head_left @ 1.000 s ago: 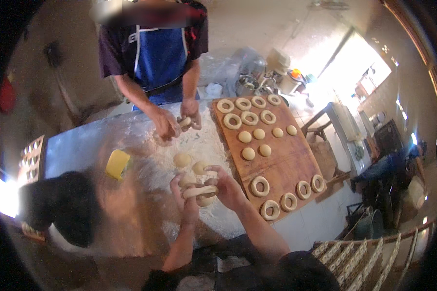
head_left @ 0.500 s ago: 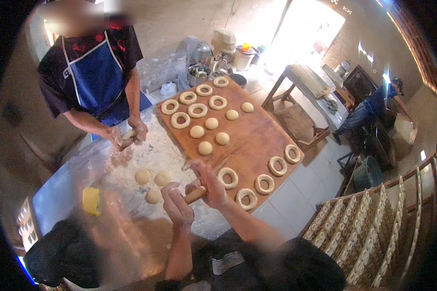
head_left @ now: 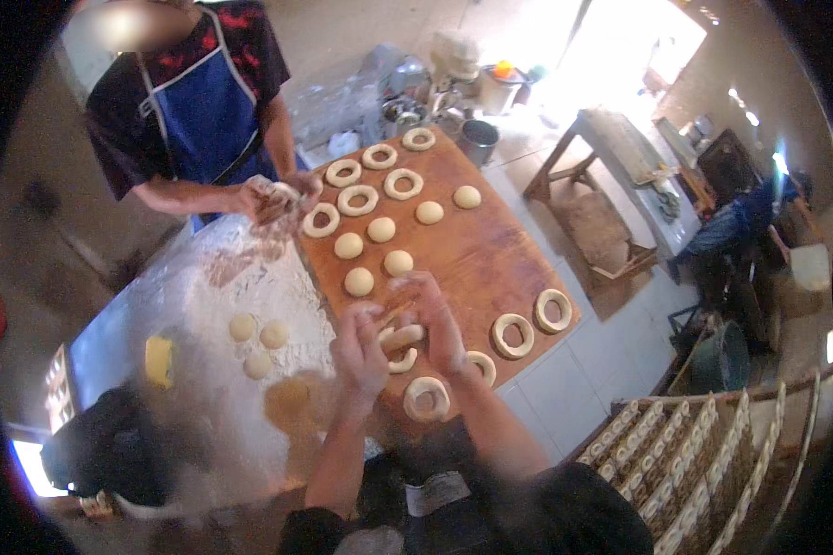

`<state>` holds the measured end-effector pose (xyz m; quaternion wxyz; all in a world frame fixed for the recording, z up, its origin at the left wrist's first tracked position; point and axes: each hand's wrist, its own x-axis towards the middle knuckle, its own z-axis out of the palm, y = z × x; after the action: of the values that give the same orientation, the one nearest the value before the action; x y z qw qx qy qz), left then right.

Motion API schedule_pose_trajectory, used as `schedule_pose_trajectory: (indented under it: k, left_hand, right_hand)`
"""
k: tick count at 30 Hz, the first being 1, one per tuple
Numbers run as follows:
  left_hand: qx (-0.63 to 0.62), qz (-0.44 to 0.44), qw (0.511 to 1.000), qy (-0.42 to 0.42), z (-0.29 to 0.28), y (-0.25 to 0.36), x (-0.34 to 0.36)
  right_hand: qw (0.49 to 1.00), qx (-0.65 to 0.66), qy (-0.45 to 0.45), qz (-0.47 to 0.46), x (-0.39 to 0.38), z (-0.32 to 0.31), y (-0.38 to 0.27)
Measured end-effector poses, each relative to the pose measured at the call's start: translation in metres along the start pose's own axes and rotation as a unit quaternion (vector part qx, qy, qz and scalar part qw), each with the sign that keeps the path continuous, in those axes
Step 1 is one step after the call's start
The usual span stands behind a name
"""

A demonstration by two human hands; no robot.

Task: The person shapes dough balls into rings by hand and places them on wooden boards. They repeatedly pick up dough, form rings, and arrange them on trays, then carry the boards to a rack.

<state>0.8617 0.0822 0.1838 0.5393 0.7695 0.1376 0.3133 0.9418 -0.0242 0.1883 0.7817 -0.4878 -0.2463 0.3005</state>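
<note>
Over the near part of a brown board (head_left: 472,264), my left hand (head_left: 359,351) and my right hand (head_left: 438,328) face each other with fingers curled. A pale piece of dough (head_left: 404,337) spans between them, gripped by both hands. Fingers hide part of its shape. Just beneath it, a dough ring (head_left: 402,362) partly shows on the board. Nearer to me lies another dough ring (head_left: 408,400), and one (head_left: 487,368) is partly covered by my right wrist. Two more rings, one of them this ring (head_left: 513,355), rest by the right edge. Round dough balls (head_left: 359,281) sit beyond my hands.
Across the floured table (head_left: 204,296), a co-worker in a blue apron (head_left: 204,111) has hands (head_left: 282,196) at the board's far-left corner. Three dough balls (head_left: 273,334) and a yellow scraper-like piece (head_left: 159,362) lie left. A rack of dough rings (head_left: 657,462) stands right.
My hands have moved from over the floured table to above the board, carrying the dough. The co-worker's hands have shifted toward the board's far-left corner. The view has turned somewhat.
</note>
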Motion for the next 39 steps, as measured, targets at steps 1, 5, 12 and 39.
schedule_pose_trajectory:
  k: [1,5,12,39]
  left_hand:
    - [0.015,0.027,1.000,-0.003,0.008,0.002,0.002]
    - [0.065,0.008,0.998,-0.012,0.047,0.005,0.011]
    - [0.116,-0.012,0.993,-0.013,0.088,0.025,0.012]
    - [0.357,-0.148,0.915,-0.120,0.066,-0.031,-0.007]
  right_hand:
    - [0.998,-0.047,-0.013,0.027,0.003,-0.014,0.001]
    - [0.996,-0.059,0.017,-0.061,0.004,-0.042,-0.015]
    - [0.995,-0.063,-0.046,0.056,0.007,-0.086,-0.043]
    - [0.671,-0.734,-0.013,0.101,0.001,-0.104,0.004]
